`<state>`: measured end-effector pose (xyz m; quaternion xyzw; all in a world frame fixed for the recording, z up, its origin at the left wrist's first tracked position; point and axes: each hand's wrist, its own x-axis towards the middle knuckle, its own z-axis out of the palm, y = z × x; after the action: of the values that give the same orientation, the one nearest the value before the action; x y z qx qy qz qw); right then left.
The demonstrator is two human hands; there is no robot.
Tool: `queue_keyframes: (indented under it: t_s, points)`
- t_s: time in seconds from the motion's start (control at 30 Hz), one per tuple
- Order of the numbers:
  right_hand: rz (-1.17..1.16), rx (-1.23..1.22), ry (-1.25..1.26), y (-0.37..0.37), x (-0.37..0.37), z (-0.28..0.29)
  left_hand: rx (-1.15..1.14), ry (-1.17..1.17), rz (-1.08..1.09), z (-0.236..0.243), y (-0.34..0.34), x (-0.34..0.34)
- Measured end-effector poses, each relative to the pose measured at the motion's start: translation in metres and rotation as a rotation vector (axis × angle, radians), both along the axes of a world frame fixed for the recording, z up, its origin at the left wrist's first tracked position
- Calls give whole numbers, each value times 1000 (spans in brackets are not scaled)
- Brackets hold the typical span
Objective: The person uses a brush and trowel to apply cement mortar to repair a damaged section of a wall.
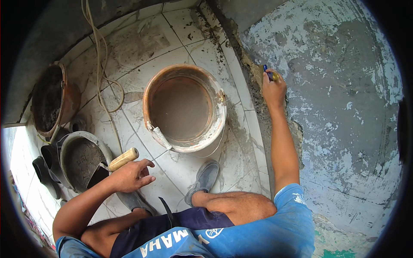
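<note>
My right hand [275, 89] reaches out against the rough lower edge of the wall [335, 94], closed around a small brush [271, 75] with blue and yellow on its handle; its bristle end looks partly hidden. My left hand [132, 175] hangs in front of my left leg, fingers loosely bent and apart, holding nothing. Just beyond it is the wooden handle of a trowel [123, 159], its dark blade over a black tub [69, 150] of grey mortar. Between my hands stands an orange bucket [189, 148], crusted with cement and holding murky water.
Another orange bucket [71, 101] with dark residue stands at the far left. Black shoes [46, 177] lie beside the tub. A pale cable [102, 64] loops across the dirty white floor tiles [142, 64]. Crumbly mortar [254, 81] lines the joint between floor and wall.
</note>
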<state>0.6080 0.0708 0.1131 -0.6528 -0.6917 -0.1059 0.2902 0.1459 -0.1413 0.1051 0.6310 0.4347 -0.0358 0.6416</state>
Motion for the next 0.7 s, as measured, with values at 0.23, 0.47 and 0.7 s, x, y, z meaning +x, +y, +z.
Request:
queue_keyframes:
  t_s: [0.23, 0.47, 0.7]
  points:
    - [453, -427, 623, -84, -102, 7, 20, -4, -19, -4, 0, 1]
    - [628, -618, 309, -100, -147, -66, 13, -6, -40, -1, 4, 8]
    - [575, -546, 457, -104, -150, -35, 1, 6, -24, -7, -2, 1]
